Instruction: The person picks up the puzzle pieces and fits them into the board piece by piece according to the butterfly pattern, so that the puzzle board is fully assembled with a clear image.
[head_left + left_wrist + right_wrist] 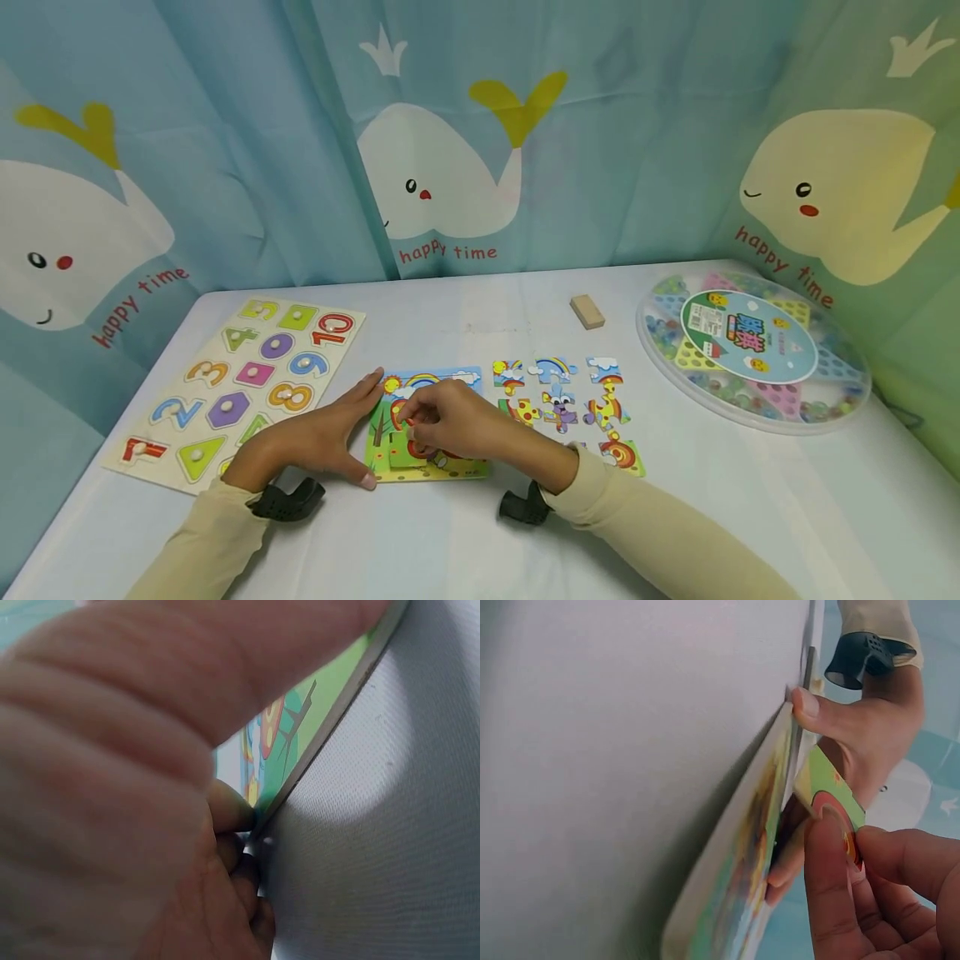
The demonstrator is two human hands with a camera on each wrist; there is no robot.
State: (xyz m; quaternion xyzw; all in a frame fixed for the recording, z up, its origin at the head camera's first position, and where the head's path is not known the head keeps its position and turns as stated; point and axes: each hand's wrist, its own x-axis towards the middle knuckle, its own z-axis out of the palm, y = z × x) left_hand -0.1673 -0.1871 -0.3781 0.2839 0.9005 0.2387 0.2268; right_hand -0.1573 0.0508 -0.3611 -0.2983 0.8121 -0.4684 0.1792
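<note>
A colourful puzzle board [468, 469] lies flat on the white table. My left hand [318, 437] spans its left edge, thumb near the front corner and fingers near the back corner; in the left wrist view the thumb runs along the board's side. Over the board, my right hand [457, 421] pinches a green puzzle piece [838, 787] with a red rounded pattern between thumb and finger. The piece is tilted above the board in the right wrist view. Part of the board's picture is hidden under the right hand.
Several loose puzzle pieces [559, 408] lie right of the board, some hidden by the right forearm. At left is a number-and-shape peg board [251, 337]. A wooden block [587, 312] lies behind the pieces, and a round clear case of marbles [652, 367] sits far right.
</note>
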